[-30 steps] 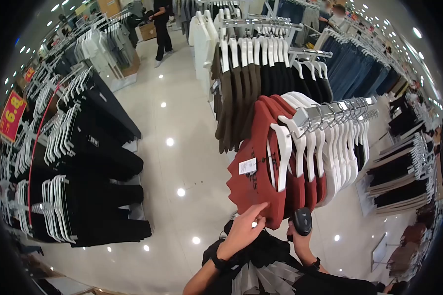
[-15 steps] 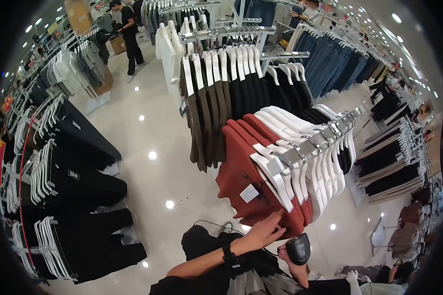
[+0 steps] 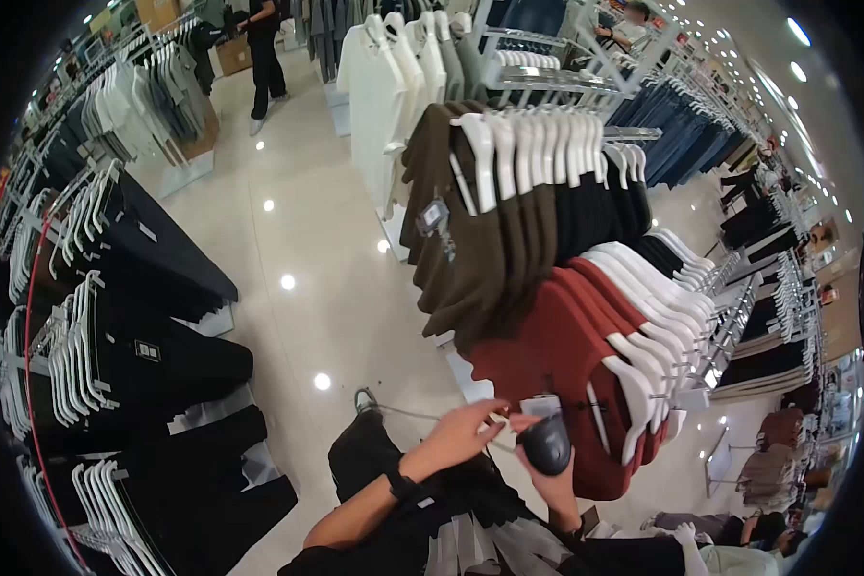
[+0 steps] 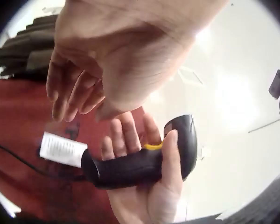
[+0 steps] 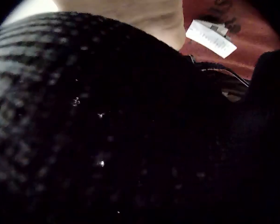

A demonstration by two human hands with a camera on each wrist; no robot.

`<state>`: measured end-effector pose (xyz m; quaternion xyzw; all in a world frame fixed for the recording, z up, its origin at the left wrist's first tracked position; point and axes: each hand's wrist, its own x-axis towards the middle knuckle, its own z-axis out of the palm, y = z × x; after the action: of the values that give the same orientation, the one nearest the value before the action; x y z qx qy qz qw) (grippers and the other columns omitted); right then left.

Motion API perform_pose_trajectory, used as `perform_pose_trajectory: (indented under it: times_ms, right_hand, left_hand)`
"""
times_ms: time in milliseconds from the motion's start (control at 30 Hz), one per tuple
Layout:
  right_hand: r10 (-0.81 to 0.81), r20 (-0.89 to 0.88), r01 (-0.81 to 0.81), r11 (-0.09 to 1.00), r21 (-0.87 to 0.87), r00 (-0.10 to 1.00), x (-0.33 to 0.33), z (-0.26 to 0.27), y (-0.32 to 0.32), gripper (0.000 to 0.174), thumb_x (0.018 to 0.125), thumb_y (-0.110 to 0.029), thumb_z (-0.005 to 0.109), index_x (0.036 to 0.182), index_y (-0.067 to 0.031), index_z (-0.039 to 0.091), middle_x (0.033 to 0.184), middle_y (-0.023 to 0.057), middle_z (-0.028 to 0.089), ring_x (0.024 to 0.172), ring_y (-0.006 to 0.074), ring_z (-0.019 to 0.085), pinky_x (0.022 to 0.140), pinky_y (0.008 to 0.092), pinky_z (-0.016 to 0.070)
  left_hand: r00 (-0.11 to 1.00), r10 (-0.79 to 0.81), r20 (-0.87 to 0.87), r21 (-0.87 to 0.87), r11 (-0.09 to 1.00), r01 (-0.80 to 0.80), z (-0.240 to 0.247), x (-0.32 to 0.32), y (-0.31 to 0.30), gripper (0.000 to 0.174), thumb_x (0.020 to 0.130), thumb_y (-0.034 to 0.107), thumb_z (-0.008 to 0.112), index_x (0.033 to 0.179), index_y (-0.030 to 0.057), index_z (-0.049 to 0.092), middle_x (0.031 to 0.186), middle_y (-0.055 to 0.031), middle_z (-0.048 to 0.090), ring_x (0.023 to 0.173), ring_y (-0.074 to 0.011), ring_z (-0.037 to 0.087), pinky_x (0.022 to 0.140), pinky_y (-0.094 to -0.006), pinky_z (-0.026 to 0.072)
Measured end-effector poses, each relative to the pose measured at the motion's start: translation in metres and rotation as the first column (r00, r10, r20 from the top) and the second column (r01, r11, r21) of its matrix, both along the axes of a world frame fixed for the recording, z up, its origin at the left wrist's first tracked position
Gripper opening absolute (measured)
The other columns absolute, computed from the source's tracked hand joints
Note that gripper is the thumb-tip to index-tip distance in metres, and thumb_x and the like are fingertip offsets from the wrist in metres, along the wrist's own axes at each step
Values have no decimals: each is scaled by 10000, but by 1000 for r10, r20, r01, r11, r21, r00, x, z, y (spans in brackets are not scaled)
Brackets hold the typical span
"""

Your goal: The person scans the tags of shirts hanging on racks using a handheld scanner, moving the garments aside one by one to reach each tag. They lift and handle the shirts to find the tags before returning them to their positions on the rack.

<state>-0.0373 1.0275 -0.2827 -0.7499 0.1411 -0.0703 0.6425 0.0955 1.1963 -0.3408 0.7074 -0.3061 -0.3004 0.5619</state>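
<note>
My right hand [image 3: 557, 488] grips a black barcode scanner [image 3: 545, 444] by its handle, the thumb laid over it in the left wrist view. That view also shows the scanner's yellow trigger [image 4: 153, 146] and its cable [image 4: 23, 161]. My left hand [image 3: 456, 437] hovers just beside the scanner, fingers loosely bent and nothing between them. In front of both hands hangs a red garment [image 3: 571, 346] on a white hanger [image 3: 632, 394]. A white printed tag [image 4: 63, 149] lies against its front, close to the scanner's handle end. Dark cloth fills most of the right wrist view.
Brown garments [image 3: 490, 259] on white hangers hang just beyond the red ones. White hangers [image 3: 662, 288] crowd the metal rail [image 3: 734, 326] at right. Black trousers [image 3: 173, 355] hang on racks to the left, across a tiled aisle [image 3: 298, 230]. A person [image 3: 264, 58] stands farther back.
My left hand has come away from the red garment's lower edge, moving left. The scanner has shifted left and up, close to the tag. The head view has swung, bringing the brown garments nearer.
</note>
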Motion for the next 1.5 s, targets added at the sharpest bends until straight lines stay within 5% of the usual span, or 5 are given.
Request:
perform_pose_trajectory:
  times_ms: [333, 633, 1100, 1167, 1500]
  right_hand:
    - [-457, 244, 477, 878, -28, 855, 138, -50, -12, 517, 1081, -153, 716, 1569, -31, 598, 1620, 83, 591, 1493, 190, 516, 1266, 370, 345]
    - [-296, 176, 281, 954, 105, 939, 216, -32, 46, 639, 1083, -228, 707, 1655, -31, 499, 1720, 39, 498, 1551, 131, 432, 1209, 331, 350]
    - [-156, 120, 139, 981, 139, 980, 224, 6, 134, 874, 975, -54, 827, 1699, -6, 340, 1640, 57, 606, 1395, 134, 584, 1260, 332, 385]
    - [-127, 182, 125, 992, 24, 975, 225, 2, 129, 640, 949, -90, 844, 1542, -63, 607, 1639, 67, 613, 1647, 246, 357, 1321, 403, 304]
    - [-55, 247, 80, 993, -91, 968, 218, -3, 84, 838, 890, -141, 898, 1608, -23, 483, 1489, 80, 716, 1414, 303, 596, 1266, 413, 352]
  left_hand:
    - [931, 294, -215, 32, 955, -294, -39, 87, 185, 429, 1072, 195, 690, 1465, 29, 645, 1305, -116, 779, 1137, -221, 746, 967, -361, 584]
    - [820, 430, -378, 45, 893, -448, -82, 98, 257, 417, 1056, 118, 699, 1450, -1, 631, 1326, -138, 745, 1111, -222, 747, 942, -336, 583]
    - [807, 132, 575, -27, 989, -143, 26, 209, 108, 1063, 808, 153, 912, 1687, 3, 334, 1599, -258, 460, 1409, -457, 531, 1147, -509, 482]
    - [815, 85, 573, -28, 996, -84, 24, 213, 87, 1112, 807, 188, 912, 1704, -17, 287, 1628, -296, 423, 1432, -505, 493, 1193, -533, 433]
    - [871, 390, 299, -179, 919, -350, 16, 207, 43, 960, 906, 238, 855, 1663, -69, 350, 1520, -295, 562, 1402, -435, 578, 1189, -489, 447]
